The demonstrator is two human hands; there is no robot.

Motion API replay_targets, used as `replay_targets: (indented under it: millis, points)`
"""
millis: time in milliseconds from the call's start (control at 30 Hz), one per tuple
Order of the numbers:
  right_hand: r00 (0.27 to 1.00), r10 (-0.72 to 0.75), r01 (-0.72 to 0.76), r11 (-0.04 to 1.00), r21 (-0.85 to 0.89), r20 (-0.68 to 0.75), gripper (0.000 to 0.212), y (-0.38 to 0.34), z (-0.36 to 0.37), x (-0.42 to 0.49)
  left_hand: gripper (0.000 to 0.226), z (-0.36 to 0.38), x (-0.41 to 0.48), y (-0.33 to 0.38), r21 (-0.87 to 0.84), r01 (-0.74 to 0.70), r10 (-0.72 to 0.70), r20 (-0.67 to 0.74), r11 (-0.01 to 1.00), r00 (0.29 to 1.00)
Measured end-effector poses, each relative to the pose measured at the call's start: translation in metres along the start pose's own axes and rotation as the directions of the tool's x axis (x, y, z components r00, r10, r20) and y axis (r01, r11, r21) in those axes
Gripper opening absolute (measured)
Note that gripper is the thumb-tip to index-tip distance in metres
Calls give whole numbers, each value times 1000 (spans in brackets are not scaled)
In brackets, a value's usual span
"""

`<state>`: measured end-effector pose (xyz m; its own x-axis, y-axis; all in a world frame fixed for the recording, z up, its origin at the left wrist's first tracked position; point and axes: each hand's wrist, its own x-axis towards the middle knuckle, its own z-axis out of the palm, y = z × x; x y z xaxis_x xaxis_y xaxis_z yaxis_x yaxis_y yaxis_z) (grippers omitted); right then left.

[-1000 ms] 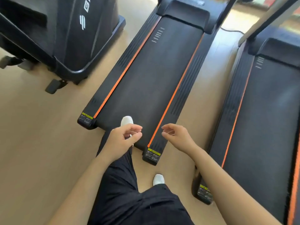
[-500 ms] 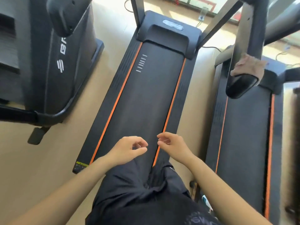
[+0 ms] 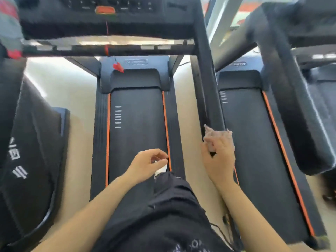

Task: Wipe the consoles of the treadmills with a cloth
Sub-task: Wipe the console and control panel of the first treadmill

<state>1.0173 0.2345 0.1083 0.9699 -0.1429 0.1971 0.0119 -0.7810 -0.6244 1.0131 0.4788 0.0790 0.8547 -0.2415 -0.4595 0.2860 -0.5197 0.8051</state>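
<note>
Dark garment (image 3: pixel 163 215), nearest: pale print at the hem, blurred and illegible.
Left hand (image 3: pixel 148 164): over the treadmill belt (image 3: pixel 136 124), fingers loosely curled, thumb near forefinger, holding nothing.
Right hand (image 3: pixel 219 157): raised, fingers curled into the lower edge of a pinkish cloth (image 3: pixel 221 134).
Cloth: draped on the end of the black handrail (image 3: pixel 205 79).
Left machine (image 3: pixel 27 151): white lettering, unreadable.
Motor cover (image 3: pixel 135 77): blurred logo.
Red safety clip (image 3: pixel 118 67): hanging on a cord.
Console (image 3: pixel 105 17), farthest: orange button, blurred keys.

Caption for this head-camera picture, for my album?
On a treadmill, the right hand grips the pinkish cloth draped over its handrail.
</note>
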Motion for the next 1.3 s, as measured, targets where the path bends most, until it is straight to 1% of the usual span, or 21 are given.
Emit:
replay_targets:
  millis: [33, 100, 133, 167, 200, 267, 300, 367, 467, 533, 600, 633, 700, 767, 900, 933, 1000, 1067, 1167, 1233, 1300]
  points:
    - [1000, 24, -24, 998, -55, 1, 20, 12, -3, 16, 11, -4, 22, 15, 10, -8, 8, 22, 1000, 1000]
    - [992, 95, -76, 976, -204, 88, 40, 34, -7, 35, 14, -13, 59, 44, 37, -30, 27, 73, 999, 997]
    - [986, 121, -88, 963, -255, 117, 46, 41, -9, 40, 15, -16, 73, 56, 56, -54, 47, 115, 997, 992]
    - [980, 146, -105, 955, -277, 132, 45, 45, -10, 44, 17, -20, 89, 67, 77, -85, 71, 163, 993, 984]
    - [978, 165, -124, 952, -280, 131, 38, 46, -11, 47, 18, -24, 103, 76, 88, -112, 92, 203, 990, 975]
    - [987, 125, -93, 955, -280, 97, 16, 47, -13, 51, 18, -33, 127, 92, 75, -161, 136, 263, 984, 955]
    - [990, 111, -84, 959, -271, 85, 10, 45, -13, 54, 18, -37, 137, 99, 59, -179, 155, 287, 982, 945]
    - [985, 150, -130, 970, -204, 85, 3, 38, -11, 66, 19, -47, 158, 111, 32, -209, 189, 315, 977, 930]
    - [949, 303, -304, 953, 4, 82, 12, 11, -4, 96, 25, -70, 185, 123, -14, -246, 235, 349, 969, 907]
    - [923, 378, -386, 907, 168, 78, 5, -18, 6, 125, 37, -94, 203, 132, -44, -316, 304, 428, 948, 851]
    - [897, 430, -439, 852, 285, 96, 11, -48, 19, 159, 48, -122, 222, 144, -54, -386, 355, 523, 921, 775]
    - [894, 434, -445, 835, 323, 110, 12, -62, 25, 177, 49, -137, 230, 148, -69, -407, 376, 541, 911, 752]
    - [903, 416, -424, 825, 374, 108, 13, -91, 39, 214, 41, -169, 247, 154, -112, -411, 407, 512, 905, 757]
    - [912, 403, -398, 828, 395, 74, 12, -114, 52, 250, 30, -203, 265, 156, -142, -384, 406, 440, 912, 801]
    - [923, 385, -343, 846, 409, -21, 11, -151, 71, 316, 13, -267, 303, 156, -102, -396, 404, 360, 913, 841]
    - [922, 385, -336, 849, 408, -41, 13, -158, 73, 332, 13, -280, 311, 158, -105, -392, 404, 334, 914, 852]
    - [930, 364, -312, 862, 399, -59, 14, -170, 77, 363, 23, -306, 325, 166, -133, -394, 416, 267, 909, 869]
    - [941, 334, -285, 869, 404, -55, 13, -179, 80, 393, 29, -326, 338, 173, -132, -462, 479, 166, 877, 862]
    - [952, 307, -271, 847, 457, -5, 22, -184, 86, 442, 24, -354, 357, 189, -55, -539, 541, 30, 841, 841]
    - [963, 268, -244, 846, 474, 16, 30, -187, 93, 478, 28, -367, 372, 202, -72, -532, 531, -33, 844, 846]
    - [977, 211, -206, 854, 478, 43, 25, -191, 100, 513, 28, -378, 385, 215, -172, -452, 449, -60, 875, 892]
